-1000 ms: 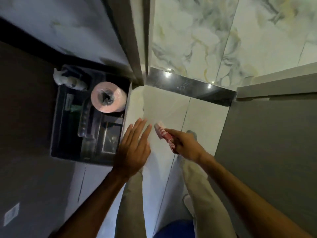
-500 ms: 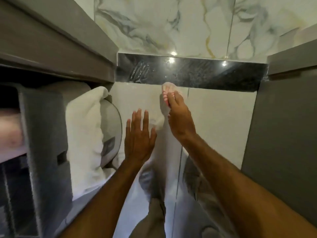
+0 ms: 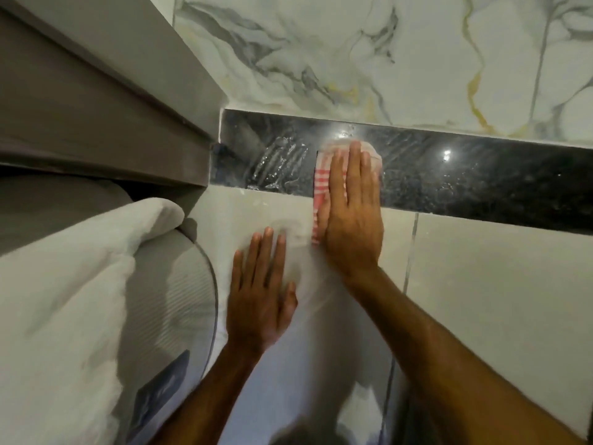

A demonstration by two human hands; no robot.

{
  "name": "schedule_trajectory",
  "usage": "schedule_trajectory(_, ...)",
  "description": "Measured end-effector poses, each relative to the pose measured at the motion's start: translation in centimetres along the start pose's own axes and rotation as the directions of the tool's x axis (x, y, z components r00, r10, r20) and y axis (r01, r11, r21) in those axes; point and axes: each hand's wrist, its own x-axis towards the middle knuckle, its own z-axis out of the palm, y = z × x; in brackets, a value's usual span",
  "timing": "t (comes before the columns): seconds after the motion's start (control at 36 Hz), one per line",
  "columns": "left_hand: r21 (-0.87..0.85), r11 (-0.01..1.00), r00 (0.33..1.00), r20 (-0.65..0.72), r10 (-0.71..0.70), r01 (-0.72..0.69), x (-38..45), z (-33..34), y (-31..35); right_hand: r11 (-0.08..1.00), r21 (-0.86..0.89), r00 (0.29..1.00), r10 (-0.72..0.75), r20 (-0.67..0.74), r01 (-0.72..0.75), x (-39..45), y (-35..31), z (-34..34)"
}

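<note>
My right hand [image 3: 353, 216] lies flat, fingers straight, pressing a red-and-white striped cloth [image 3: 322, 179] against a glossy black stone strip [image 3: 465, 184] at the foot of the marble wall. Only the cloth's left edge and top show past my fingers. Wet smear marks [image 3: 279, 165] streak the black strip just left of the cloth. My left hand [image 3: 260, 290] is spread flat on the pale grey tile [image 3: 481, 284] below and left of the right hand, holding nothing.
A grey cabinet [image 3: 96, 123] juts out at the upper left. Under it sit a white folded towel [image 3: 64, 284] and a grey ribbed rounded object [image 3: 173, 300]. White marble tile with grey and yellow veins [image 3: 353, 53] fills the top.
The view has swung up and closer to the wall. My right hand went from gripping the bunched cloth to pressing it flat on the black strip. My left hand came down flat on the tile.
</note>
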Motion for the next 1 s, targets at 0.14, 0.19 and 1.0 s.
schedule_trajectory(0.14, -0.037, 0.995, 0.992, -0.083, -0.096, 0.093, -0.5, 1.0, -0.5, 0.992, -0.003, 0.990, -0.124, 0.073, 0.125, 7.6, -5.2, 3.1)
schedule_trajectory(0.19, -0.051, 0.986, 0.983, -0.092, -0.161, 0.157, -0.7, 1.0, -0.6, 0.950, 0.003, 0.942, -0.310, 0.132, 0.312, 7.4, -6.8, 3.6)
schedule_trajectory(1.0, -0.041, 0.967, 0.958, -0.132, -0.256, 0.253, -0.6, 1.3, -0.3, 0.910, 0.025, 0.887, -0.410, 0.213, 0.414, 2.6, -1.4, -0.1)
